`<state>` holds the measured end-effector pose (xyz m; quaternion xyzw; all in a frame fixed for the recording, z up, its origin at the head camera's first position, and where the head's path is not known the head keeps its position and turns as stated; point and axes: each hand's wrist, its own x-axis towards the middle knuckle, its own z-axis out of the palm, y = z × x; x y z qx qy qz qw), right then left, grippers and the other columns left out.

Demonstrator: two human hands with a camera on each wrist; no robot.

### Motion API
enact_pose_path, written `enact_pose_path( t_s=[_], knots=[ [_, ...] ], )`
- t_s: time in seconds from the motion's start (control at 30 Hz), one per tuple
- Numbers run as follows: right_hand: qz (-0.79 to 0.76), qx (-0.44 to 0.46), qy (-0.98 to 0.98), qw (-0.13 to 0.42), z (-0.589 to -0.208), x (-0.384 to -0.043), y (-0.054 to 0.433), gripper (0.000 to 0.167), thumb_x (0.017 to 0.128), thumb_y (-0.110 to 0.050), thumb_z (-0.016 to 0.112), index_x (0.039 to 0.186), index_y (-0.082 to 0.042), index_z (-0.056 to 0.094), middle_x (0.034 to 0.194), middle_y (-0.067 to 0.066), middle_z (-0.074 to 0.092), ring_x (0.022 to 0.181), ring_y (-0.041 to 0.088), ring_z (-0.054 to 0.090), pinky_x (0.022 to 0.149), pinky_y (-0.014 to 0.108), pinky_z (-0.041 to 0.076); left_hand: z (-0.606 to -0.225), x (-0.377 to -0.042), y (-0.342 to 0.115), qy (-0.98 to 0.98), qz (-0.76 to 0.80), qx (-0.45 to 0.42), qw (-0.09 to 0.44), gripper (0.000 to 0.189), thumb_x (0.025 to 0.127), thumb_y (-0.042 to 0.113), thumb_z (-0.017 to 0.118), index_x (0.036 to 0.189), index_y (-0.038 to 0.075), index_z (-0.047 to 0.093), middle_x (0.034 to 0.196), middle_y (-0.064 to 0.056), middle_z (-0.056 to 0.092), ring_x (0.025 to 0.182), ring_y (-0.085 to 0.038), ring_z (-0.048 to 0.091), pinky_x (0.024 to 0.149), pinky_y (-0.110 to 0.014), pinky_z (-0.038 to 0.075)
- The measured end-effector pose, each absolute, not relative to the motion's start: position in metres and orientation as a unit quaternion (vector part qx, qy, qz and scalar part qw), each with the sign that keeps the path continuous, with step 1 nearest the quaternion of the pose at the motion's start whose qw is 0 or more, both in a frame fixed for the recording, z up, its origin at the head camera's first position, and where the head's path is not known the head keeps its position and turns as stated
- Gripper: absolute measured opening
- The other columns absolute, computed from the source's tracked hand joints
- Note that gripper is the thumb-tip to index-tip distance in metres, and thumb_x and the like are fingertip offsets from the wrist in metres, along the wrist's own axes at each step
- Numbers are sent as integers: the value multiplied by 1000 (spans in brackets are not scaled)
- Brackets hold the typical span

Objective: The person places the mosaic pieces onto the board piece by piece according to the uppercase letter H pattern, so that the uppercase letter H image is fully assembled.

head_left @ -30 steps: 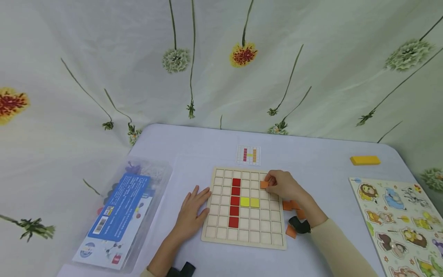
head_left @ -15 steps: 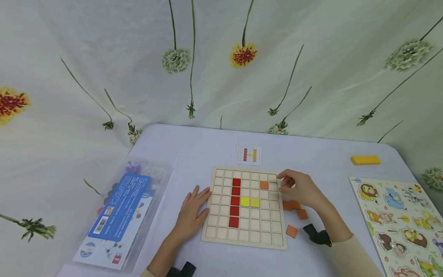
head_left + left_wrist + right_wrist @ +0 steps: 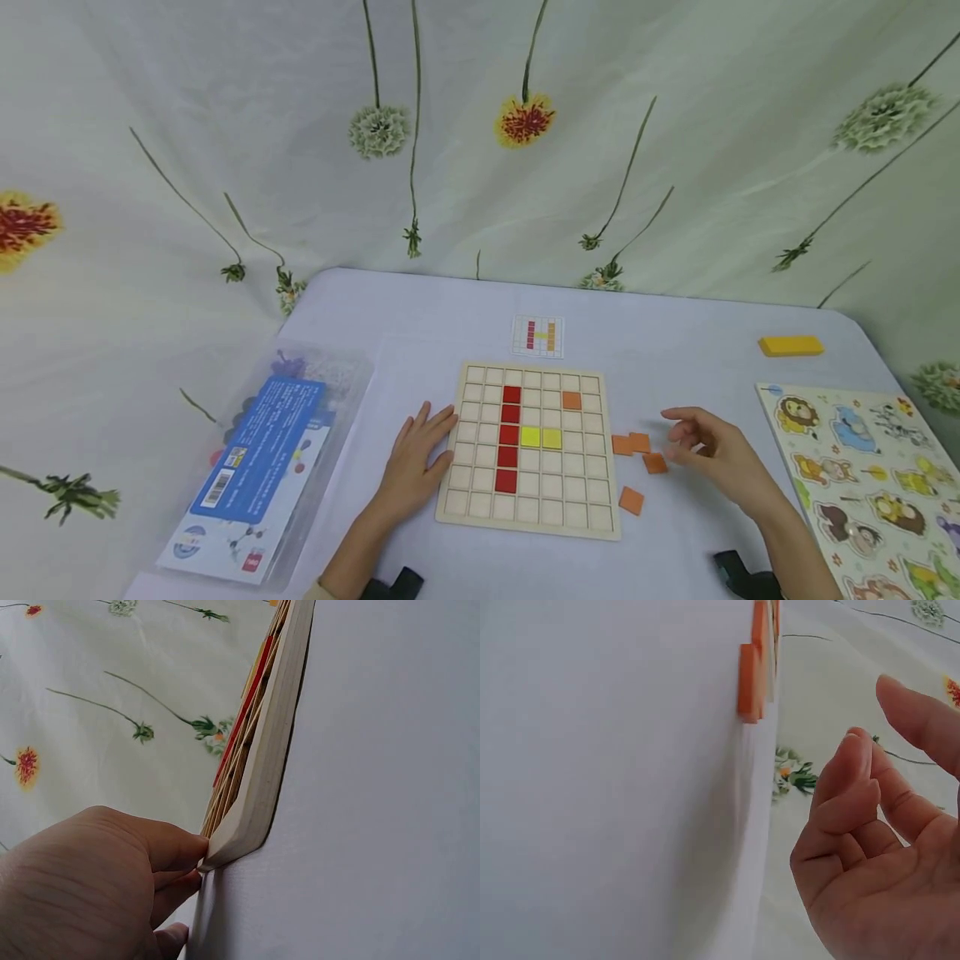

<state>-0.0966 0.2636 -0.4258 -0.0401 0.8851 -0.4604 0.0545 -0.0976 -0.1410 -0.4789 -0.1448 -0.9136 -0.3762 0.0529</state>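
A wooden grid board (image 3: 525, 515) lies mid-table, holding a column of red square tiles (image 3: 509, 435), two yellow tiles (image 3: 541, 437) and one orange tile (image 3: 572, 401). My left hand (image 3: 415, 458) lies with spread fingers along the board's left edge. In the left wrist view its fingertips (image 3: 196, 849) touch the board's corner. To the right of the board, my right hand (image 3: 716, 454) hovers with loosely bent fingers and holds nothing. Close to its fingertips are several loose orange tiles (image 3: 655, 463), another one (image 3: 632, 501) lying nearer the front.
Behind the board lies a small pattern card (image 3: 537, 336). A clear plastic case (image 3: 255, 475) with a blue label is on the left. At the right are a yellow block (image 3: 791, 347) and an animal picture board (image 3: 862, 492). A floral cloth (image 3: 450, 167) hangs behind the table.
My right hand has let go of the orange tile in the board's upper right and moved right and toward me, beside the loose orange tiles. The left hand has stayed put.
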Motion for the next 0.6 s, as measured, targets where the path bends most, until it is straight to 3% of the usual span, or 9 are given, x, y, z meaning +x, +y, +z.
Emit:
enact_pose_path(
  t_s=[0.23,0.6],
  knots=[
    [-494,-29,863,104,-446,-95,274,50,82,0,72,129,3,55,101,12,59,76,10,55,67,22,49,-480,-97,-141,-913,-376,-146,54,49,87,0,60,136,-2,54,146,-16,50,145,-45,25,116,-62,13],
    [-460,-31,882,99,-456,-95,273,52,76,-10,81,123,-1,61,100,9,61,78,10,52,67,22,45,-481,-98,-142,-914,-373,-147,56,50,87,0,61,136,-2,54,146,-16,50,145,-45,25,116,-61,13]
  ],
)
